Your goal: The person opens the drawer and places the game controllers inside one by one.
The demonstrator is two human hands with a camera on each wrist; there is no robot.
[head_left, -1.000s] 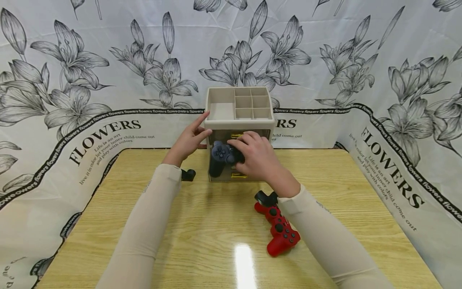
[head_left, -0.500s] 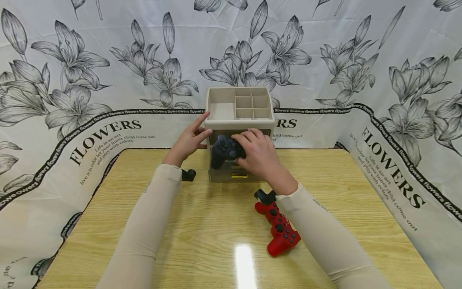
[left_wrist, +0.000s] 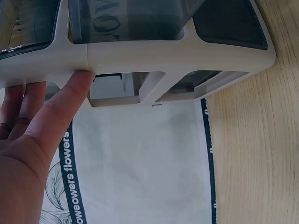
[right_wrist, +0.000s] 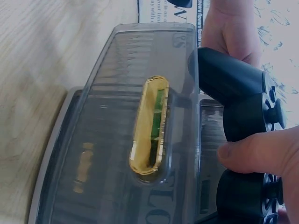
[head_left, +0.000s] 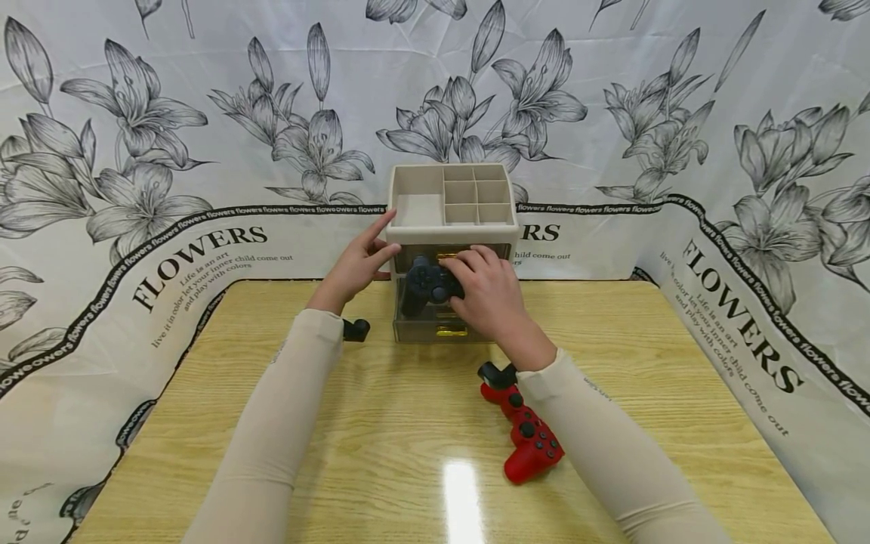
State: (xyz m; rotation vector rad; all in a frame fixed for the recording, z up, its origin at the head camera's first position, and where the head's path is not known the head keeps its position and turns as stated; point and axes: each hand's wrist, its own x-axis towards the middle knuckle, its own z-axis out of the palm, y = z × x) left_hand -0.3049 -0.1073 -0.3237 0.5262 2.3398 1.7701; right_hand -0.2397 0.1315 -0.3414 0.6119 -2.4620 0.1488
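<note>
My right hand (head_left: 492,291) grips a dark game controller (head_left: 423,285) at its right side, in front of a beige desktop organizer (head_left: 451,235). In the right wrist view the thumb (right_wrist: 257,151) lies across the controller between its two thumbsticks. A see-through drawer (right_wrist: 117,60) with a gold handle (right_wrist: 149,126) is pulled out, and the controller is right at its upper edge. My left hand (head_left: 353,270) rests against the organizer's left side. Its fingers (left_wrist: 63,105) lie extended along the beige frame in the left wrist view.
A red game controller (head_left: 533,451) lies on the wooden table, nearer the right sleeve. Behind it is a black controller (head_left: 495,374), partly hidden by that sleeve. Another black piece (head_left: 356,330) shows beside the left sleeve. Flower-printed cloth (head_left: 306,249) stands behind and at both sides.
The dark controller has risen a little, shifted slightly right and levelled out, with my right hand moving along with it. My left hand stays in place on the organizer.
</note>
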